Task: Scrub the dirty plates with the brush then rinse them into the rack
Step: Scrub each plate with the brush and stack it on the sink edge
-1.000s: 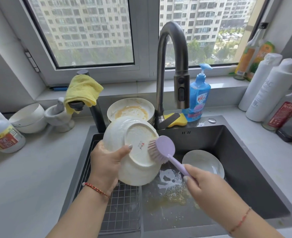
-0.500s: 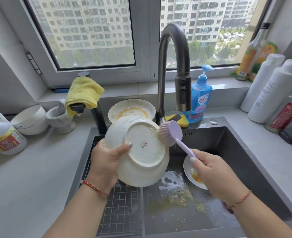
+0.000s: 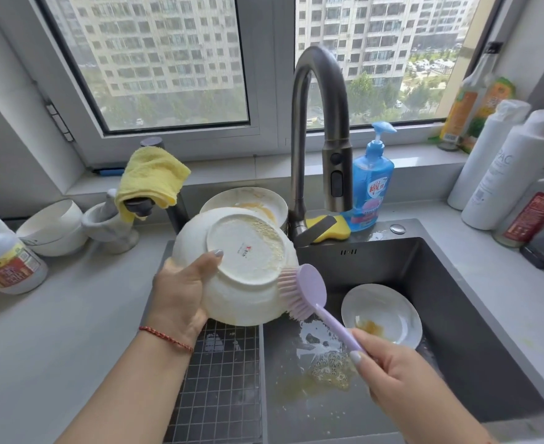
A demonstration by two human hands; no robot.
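Sink (image 3: 488, 331) holds a stained plate (image 3: 381, 314); left-hand fingers (image 3: 214, 259) grip an upturned dish (image 3: 242, 267), right-hand fingers (image 3: 357, 357) clasp the brush (image 3: 309, 291).

Your right hand (image 3: 402, 379) drops the lilac brush (image 3: 302, 291) from the upturned plate's (image 3: 238, 267) upper right rim to its lower right edge, uncovering the stained saucer (image 3: 381, 315) in the sink.

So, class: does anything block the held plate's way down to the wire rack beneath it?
Nothing visible does. The plate, gripped by the left hand, hangs right above the rack, whose grid is bare; the brush touches only its right edge.
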